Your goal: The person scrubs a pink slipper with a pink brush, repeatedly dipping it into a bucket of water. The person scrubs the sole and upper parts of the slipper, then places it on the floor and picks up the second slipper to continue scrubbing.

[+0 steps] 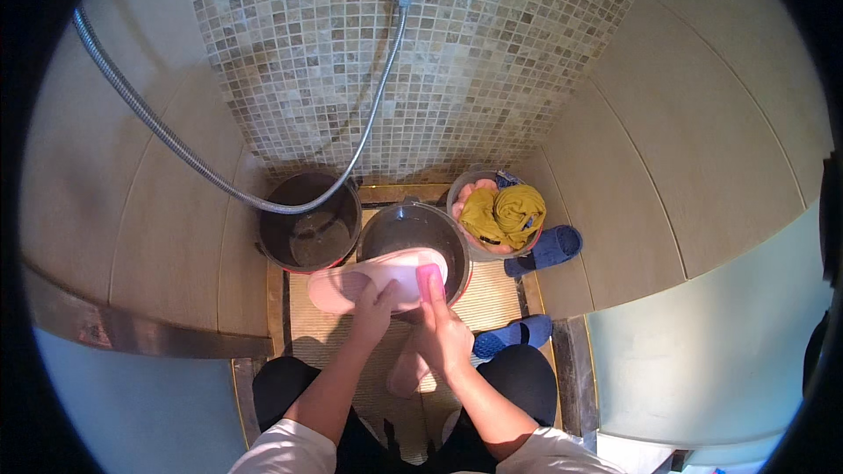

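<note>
A pale pink slide slipper [395, 280] is held in my left hand [374, 313], tilted over the near rim of a dark bucket [411, 227]. The thumb lies on the slipper near its strap. My right hand [444, 329] grips a bright pink block-shaped object [429, 280], perhaps a scrubbing brush, against the slipper's right end. Whether that object has bristles cannot be seen. Another pink slipper [408, 372] lies on the floor below my hands, partly covered by the right wrist.
A second dark bucket [309, 217] stands left, beneath a metal shower hose [191, 161]. Right of the middle bucket, a grey bucket [484, 253] holds mustard-coloured cloth [510, 214] and pink fabric. One blue slipper [553, 250] leans by the right wall; another [514, 336] lies near my knee.
</note>
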### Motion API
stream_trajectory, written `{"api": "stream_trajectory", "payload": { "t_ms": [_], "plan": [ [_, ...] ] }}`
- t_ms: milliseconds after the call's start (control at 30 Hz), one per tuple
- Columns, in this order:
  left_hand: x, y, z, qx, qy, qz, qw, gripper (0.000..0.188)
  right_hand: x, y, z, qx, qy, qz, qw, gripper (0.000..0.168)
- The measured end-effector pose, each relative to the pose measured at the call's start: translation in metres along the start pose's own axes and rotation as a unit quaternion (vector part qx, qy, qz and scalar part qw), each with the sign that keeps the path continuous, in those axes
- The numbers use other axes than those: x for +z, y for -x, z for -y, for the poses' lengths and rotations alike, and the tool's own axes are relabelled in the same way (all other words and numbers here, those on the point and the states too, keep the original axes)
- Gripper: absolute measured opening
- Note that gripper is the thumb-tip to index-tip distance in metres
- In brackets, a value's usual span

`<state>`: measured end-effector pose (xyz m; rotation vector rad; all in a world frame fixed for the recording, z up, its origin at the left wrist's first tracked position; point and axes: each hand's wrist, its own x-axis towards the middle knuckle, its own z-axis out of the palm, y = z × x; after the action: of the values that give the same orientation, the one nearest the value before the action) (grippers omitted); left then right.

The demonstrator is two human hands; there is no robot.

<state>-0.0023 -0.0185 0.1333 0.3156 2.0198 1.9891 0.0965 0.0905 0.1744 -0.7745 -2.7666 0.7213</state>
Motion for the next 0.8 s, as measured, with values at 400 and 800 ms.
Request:
{"api": "stream_trajectory", "payload": {
  "t_ms": [400,800],
  "plan": [
    [-0.004,-0.001,0.002,0.018,-0.074,0.005,0.997,0.027,0.002,-0.021,-0.017,0.012,0.022,-0.016,1.0,0.051],
    [0.003,-0.012,-0.01,0.04,-0.108,-0.067,0.991,0.028,0.012,-0.067,-0.038,-0.008,-0.495,-0.061,0.867,0.08]
  ]
}}
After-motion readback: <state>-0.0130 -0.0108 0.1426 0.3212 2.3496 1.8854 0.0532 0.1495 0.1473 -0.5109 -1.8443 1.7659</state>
